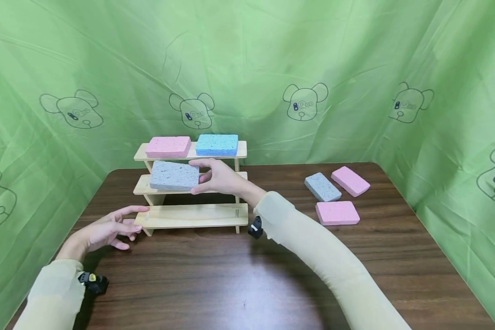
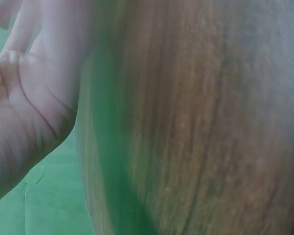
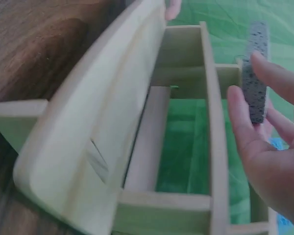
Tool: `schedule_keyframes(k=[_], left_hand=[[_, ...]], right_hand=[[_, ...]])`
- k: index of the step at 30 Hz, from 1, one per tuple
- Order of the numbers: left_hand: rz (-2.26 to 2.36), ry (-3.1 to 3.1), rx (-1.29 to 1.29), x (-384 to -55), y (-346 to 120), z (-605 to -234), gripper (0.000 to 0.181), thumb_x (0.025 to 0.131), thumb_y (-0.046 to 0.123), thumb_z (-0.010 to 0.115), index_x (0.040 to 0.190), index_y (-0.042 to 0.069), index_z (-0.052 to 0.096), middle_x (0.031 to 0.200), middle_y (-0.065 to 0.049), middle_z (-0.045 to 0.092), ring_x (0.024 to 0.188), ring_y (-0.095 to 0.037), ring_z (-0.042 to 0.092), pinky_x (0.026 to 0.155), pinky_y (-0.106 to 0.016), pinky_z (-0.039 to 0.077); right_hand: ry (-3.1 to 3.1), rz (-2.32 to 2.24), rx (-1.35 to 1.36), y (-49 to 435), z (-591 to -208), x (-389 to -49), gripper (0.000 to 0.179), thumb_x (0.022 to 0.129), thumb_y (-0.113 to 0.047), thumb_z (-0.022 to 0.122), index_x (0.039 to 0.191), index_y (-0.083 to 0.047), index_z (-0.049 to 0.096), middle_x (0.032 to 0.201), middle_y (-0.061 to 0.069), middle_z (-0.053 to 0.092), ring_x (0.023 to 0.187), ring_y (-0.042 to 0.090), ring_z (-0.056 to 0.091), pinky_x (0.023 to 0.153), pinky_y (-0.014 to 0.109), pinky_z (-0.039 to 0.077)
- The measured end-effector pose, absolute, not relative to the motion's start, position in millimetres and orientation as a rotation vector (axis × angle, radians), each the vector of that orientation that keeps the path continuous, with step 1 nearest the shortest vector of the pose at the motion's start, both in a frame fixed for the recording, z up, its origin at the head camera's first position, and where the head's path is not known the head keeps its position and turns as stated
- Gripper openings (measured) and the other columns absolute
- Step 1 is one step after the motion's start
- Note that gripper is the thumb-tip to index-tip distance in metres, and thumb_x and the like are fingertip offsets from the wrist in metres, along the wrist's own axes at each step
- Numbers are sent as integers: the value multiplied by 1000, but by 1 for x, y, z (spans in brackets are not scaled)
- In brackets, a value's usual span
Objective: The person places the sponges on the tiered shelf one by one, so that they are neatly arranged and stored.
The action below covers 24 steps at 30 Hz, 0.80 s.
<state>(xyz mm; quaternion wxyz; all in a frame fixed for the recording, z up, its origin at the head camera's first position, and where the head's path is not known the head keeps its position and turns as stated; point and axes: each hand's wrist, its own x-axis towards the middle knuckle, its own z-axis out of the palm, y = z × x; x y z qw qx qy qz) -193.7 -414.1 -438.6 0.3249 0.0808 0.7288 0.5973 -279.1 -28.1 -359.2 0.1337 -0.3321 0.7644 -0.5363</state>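
My right hand (image 1: 220, 178) pinches the right end of a grey-blue sponge (image 1: 174, 175) between thumb and fingers, at the middle tier of a three-tier wooden rack (image 1: 194, 216). Edge-on, the same sponge (image 3: 256, 73) appears in the right wrist view; whether it touches the board cannot be told. At the left end of the lowest tier, my left hand (image 1: 109, 227) rests its index finger and thumb against the board, other fingers loosely spread. A pink sponge (image 1: 168, 146) and a bright blue sponge (image 1: 217, 145) lie side by side on the top tier.
On the brown wooden table (image 1: 214, 279), right of the rack, lie another grey-blue sponge (image 1: 322, 187), a pink sponge (image 1: 350, 181) behind it and a pink sponge (image 1: 337, 213) in front. A green curtain (image 1: 247, 59) with printed bear heads hangs around the table.
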Motion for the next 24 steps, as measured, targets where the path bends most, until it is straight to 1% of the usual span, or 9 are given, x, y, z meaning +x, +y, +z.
schedule_keyframes(k=[5,11,13,15,19,20,24], left_hand=[[1570,1900,221,-193,-414,-438,60,105,6,51,157,27,29,120,-13,64,90,-17,61,78,-52,59],[1580,1877,240,-194,-415,-439,61,105,5,50,158,26,28,120,-13,65,91,-17,62,77,-50,60],[1586,1863,243,-194,-416,-440,61,105,3,49,158,26,28,119,-12,65,90,-17,62,77,-49,60],[1590,1854,243,-194,-416,-441,61,105,3,49,157,27,29,119,-11,66,90,-16,63,76,-49,60],[1587,1856,232,-195,-415,-442,61,105,4,49,156,30,32,119,-10,66,90,-16,62,77,-49,60],[1586,1860,229,-195,-415,-442,61,105,4,50,156,30,32,119,-10,66,90,-17,62,77,-49,60],[1577,1880,219,-195,-414,-440,60,105,5,50,157,29,31,118,-10,65,90,-17,62,77,-50,60]], right_hand=[[2230,-1626,-944,-41,-368,-280,83,77,-12,91,149,-12,50,130,2,57,95,12,67,78,23,55],[2248,-1673,-889,-48,-371,-284,80,78,-11,90,148,-12,52,118,6,63,93,13,66,74,23,55],[2230,-1680,-883,-51,-373,-286,80,77,-11,91,147,-12,53,118,7,64,91,12,66,74,23,55],[2216,-1674,-896,-54,-375,-288,80,76,-12,91,147,-12,54,122,5,63,91,11,66,73,24,56],[2221,-1641,-931,-58,-375,-291,80,75,-11,92,146,-10,54,136,4,58,92,12,68,75,25,57],[2230,-1626,-934,-59,-376,-292,81,75,-11,92,146,-10,54,137,4,58,91,12,68,76,24,57],[2254,-1586,-906,-61,-378,-295,82,73,-16,94,146,-13,55,127,2,64,90,9,68,76,22,56]])
